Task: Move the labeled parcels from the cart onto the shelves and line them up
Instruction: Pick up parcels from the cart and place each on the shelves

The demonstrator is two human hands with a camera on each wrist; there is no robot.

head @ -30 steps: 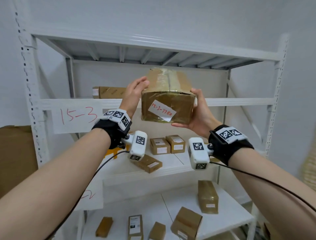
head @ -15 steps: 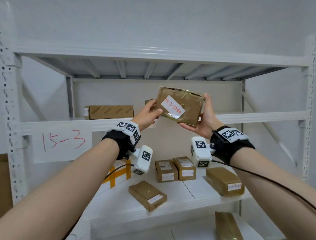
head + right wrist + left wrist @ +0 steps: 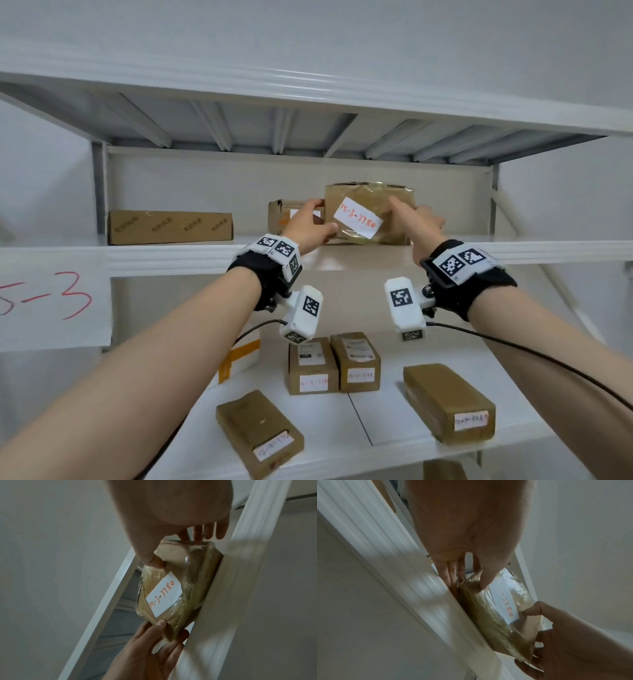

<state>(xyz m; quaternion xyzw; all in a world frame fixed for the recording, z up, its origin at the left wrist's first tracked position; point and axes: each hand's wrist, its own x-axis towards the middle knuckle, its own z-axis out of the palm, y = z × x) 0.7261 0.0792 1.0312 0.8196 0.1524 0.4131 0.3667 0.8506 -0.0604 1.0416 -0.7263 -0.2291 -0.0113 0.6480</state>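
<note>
Both arms raised, reaching forward to upper shelf (image 3: 376, 260). Left hand (image 3: 310, 228) grips left end of taped parcel (image 3: 368, 214), thumb on front face, fingers behind. Right hand (image 3: 416, 226) pinches right end likewise. Parcel rests on shelf, label 15-3-7780 facing out, beside brown box (image 3: 279, 216).

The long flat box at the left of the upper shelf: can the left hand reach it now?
Probably yes, once it lets go. The left hand holds the labeled parcel; the shelf between it and the long box looks free.
</note>
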